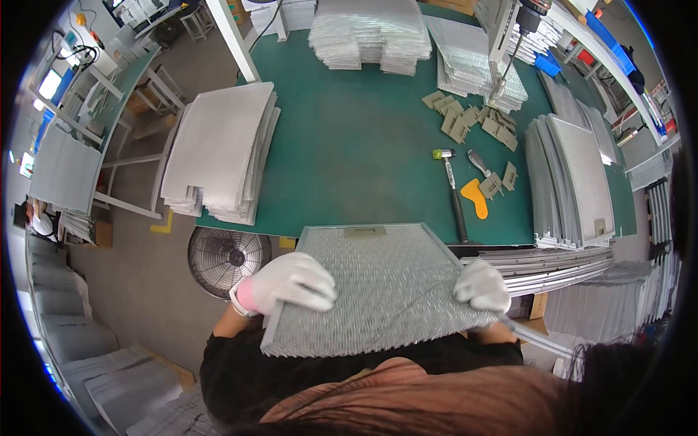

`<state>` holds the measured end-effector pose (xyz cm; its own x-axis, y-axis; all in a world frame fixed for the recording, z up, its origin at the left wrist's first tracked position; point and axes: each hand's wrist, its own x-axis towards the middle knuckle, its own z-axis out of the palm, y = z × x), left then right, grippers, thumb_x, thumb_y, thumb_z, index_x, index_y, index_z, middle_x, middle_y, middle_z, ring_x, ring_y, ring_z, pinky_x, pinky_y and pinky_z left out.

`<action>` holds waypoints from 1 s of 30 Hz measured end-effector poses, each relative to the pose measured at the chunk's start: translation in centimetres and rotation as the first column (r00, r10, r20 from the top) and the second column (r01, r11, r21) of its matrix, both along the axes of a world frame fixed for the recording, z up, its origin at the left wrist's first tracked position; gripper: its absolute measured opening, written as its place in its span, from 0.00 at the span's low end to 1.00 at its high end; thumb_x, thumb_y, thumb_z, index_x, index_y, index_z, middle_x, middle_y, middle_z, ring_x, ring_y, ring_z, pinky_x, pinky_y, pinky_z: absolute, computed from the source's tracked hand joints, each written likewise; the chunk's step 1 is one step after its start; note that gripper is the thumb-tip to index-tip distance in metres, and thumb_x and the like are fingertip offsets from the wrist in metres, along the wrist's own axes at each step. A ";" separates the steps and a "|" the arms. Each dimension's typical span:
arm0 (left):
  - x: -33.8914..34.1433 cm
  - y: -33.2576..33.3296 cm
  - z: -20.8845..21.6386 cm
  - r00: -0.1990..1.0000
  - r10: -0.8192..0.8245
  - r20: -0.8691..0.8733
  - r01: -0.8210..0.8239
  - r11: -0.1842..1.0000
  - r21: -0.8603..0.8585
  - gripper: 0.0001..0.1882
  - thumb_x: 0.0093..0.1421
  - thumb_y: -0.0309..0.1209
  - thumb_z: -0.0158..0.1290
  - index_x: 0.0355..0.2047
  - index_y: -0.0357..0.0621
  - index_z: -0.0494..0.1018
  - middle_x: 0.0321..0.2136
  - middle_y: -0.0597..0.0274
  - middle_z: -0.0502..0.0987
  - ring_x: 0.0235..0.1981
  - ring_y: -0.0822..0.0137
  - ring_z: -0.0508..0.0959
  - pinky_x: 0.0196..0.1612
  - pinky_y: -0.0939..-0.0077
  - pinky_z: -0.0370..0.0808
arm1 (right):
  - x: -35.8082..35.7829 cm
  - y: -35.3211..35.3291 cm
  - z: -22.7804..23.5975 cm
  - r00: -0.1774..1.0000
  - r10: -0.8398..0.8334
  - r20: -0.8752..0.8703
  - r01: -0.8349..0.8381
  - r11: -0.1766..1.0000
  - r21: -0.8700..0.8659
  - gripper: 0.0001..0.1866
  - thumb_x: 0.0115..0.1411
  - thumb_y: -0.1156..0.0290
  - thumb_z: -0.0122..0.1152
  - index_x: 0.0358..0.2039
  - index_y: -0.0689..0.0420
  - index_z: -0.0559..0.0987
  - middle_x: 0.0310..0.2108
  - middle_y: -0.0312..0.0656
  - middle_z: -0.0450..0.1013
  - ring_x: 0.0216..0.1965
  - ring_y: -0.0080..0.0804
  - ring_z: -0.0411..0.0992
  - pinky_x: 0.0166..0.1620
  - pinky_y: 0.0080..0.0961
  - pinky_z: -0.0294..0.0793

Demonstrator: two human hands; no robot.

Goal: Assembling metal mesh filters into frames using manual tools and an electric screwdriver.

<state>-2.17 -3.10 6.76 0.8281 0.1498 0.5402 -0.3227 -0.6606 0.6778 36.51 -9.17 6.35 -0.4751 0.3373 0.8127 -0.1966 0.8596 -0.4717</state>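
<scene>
I see both hands in white gloves holding a flat metal mesh filter panel (pixel 385 287) close to the body, at the near edge of the green table (pixel 349 145). My left hand (pixel 291 282) lies on the panel's left side with its fingers curled over the frame, gripping it. My right hand (pixel 481 285) grips the panel's right edge, fingers closed on it. The panel is tilted, with its far edge resting over the table's near edge and its near edge down by the black sleeves. On the table, just beyond the panel on the right, lies a mallet (pixel 452 190) with a black handle, and next to it a yellow scraper (pixel 475 197). Small tan clips (pixel 472 120) are scattered farther back. A stack of mesh sheets (pixel 222 149) sits at the left end of the table, and more stacks (pixel 371 33) sit at the far side. Framed panels (pixel 574 178) lean in a row on the right. A round fan (pixel 225 258) stands on the floor below the table's near left edge.
</scene>
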 end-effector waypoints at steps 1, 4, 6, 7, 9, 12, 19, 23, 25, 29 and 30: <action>-0.2 -0.2 -0.4 0.983 0.086 -0.160 -0.088 0.996 -0.010 0.15 0.57 0.27 0.53 0.46 0.41 0.76 0.45 0.52 0.78 0.46 0.50 0.78 0.46 0.55 0.75 | 0.8 -0.9 -1.1 0.998 0.044 0.033 -0.044 0.999 -0.008 0.12 0.39 0.66 0.62 0.17 0.61 0.71 0.24 0.46 0.78 0.24 0.42 0.77 0.28 0.36 0.74; -0.9 0.5 -4.5 0.849 0.349 -0.397 -0.304 0.937 0.172 0.25 0.53 0.25 0.53 0.55 0.42 0.71 0.54 0.51 0.74 0.58 0.48 0.71 0.56 0.54 0.69 | 1.1 -3.4 -2.4 0.998 -0.057 0.025 0.059 0.996 -0.067 0.10 0.39 0.68 0.63 0.17 0.59 0.73 0.31 0.46 0.80 0.32 0.40 0.78 0.35 0.39 0.76; -0.9 2.2 -7.1 0.792 0.428 -0.434 -0.337 0.901 0.273 0.27 0.54 0.28 0.54 0.57 0.43 0.69 0.51 0.51 0.74 0.53 0.50 0.73 0.55 0.59 0.71 | 1.3 -4.0 -2.4 0.992 -0.077 0.100 0.089 0.988 -0.128 0.08 0.39 0.70 0.65 0.19 0.58 0.76 0.34 0.42 0.81 0.37 0.42 0.78 0.39 0.40 0.76; -0.7 3.2 -7.7 0.776 0.403 -0.485 -0.318 0.914 0.251 0.27 0.54 0.31 0.56 0.56 0.43 0.70 0.49 0.52 0.75 0.50 0.50 0.74 0.54 0.60 0.72 | 1.1 -4.0 -2.4 0.992 -0.078 0.099 0.091 0.988 -0.127 0.08 0.39 0.70 0.65 0.19 0.58 0.76 0.34 0.42 0.81 0.37 0.42 0.78 0.39 0.40 0.76; -0.8 4.0 -8.4 0.755 0.431 -0.494 -0.306 0.898 0.315 0.25 0.54 0.30 0.56 0.54 0.42 0.71 0.45 0.53 0.75 0.47 0.51 0.75 0.51 0.60 0.73 | 0.4 -3.8 -2.3 0.987 -0.155 -0.048 0.150 0.984 -0.092 0.08 0.39 0.70 0.64 0.20 0.58 0.76 0.35 0.43 0.81 0.37 0.42 0.78 0.39 0.40 0.77; -0.2 3.5 -7.3 0.523 0.576 -0.628 -0.336 0.817 0.469 0.21 0.54 0.28 0.54 0.49 0.44 0.73 0.39 0.53 0.75 0.43 0.51 0.76 0.49 0.61 0.73 | 0.8 -3.8 -1.8 0.989 -0.140 0.049 0.144 0.984 -0.103 0.08 0.39 0.71 0.64 0.21 0.58 0.76 0.34 0.44 0.80 0.37 0.42 0.78 0.39 0.40 0.77; -1.1 2.4 -8.9 0.601 0.727 -0.330 -0.623 0.686 0.375 0.12 0.56 0.28 0.52 0.42 0.42 0.73 0.36 0.55 0.74 0.40 0.52 0.76 0.47 0.62 0.74 | 0.4 -3.3 -2.9 0.989 -0.121 -0.078 0.112 0.988 -0.110 0.09 0.42 0.70 0.65 0.20 0.59 0.75 0.31 0.46 0.79 0.34 0.42 0.78 0.35 0.40 0.77; -2.4 1.9 -7.9 0.887 0.448 0.115 -0.363 0.829 -0.426 0.19 0.54 0.36 0.61 0.41 0.38 0.73 0.40 0.54 0.79 0.43 0.55 0.78 0.51 0.63 0.73 | -2.8 0.2 -0.3 0.864 -0.410 -0.291 0.399 0.912 -0.100 0.28 0.65 0.52 0.56 0.14 0.58 0.68 0.19 0.43 0.73 0.22 0.41 0.74 0.26 0.33 0.72; 0.6 1.3 -0.8 0.742 0.423 0.520 -0.381 0.904 -0.192 0.16 0.51 0.31 0.62 0.38 0.35 0.75 0.33 0.51 0.80 0.37 0.52 0.79 0.45 0.59 0.76 | -3.5 2.2 2.3 0.794 -0.598 -0.113 0.561 0.791 -0.242 0.22 0.66 0.59 0.56 0.18 0.59 0.71 0.20 0.42 0.73 0.21 0.36 0.72 0.28 0.31 0.72; 2.6 3.4 1.7 0.433 0.848 0.307 -0.686 0.531 -0.497 0.06 0.52 0.18 0.52 0.32 0.33 0.75 0.31 0.53 0.78 0.33 0.63 0.77 0.40 0.70 0.75 | -3.9 6.9 3.0 0.622 -0.772 -0.135 0.688 0.620 -0.377 0.09 0.63 0.76 0.50 0.35 0.65 0.78 0.32 0.45 0.77 0.38 0.34 0.75 0.52 0.34 0.72; 2.7 3.9 1.6 0.420 0.842 0.337 -0.657 0.539 -0.528 0.07 0.52 0.17 0.51 0.33 0.32 0.74 0.33 0.54 0.78 0.34 0.64 0.77 0.41 0.72 0.74 | -4.3 7.4 3.2 0.638 -0.758 -0.137 0.655 0.627 -0.421 0.11 0.65 0.68 0.54 0.39 0.64 0.76 0.35 0.44 0.76 0.39 0.31 0.73 0.51 0.31 0.71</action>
<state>0.57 0.84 8.32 -0.0885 0.7786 0.6213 -0.1261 -0.6275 0.7684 32.21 -1.74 9.57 0.2473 0.7172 0.6516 0.2470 0.6036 -0.7581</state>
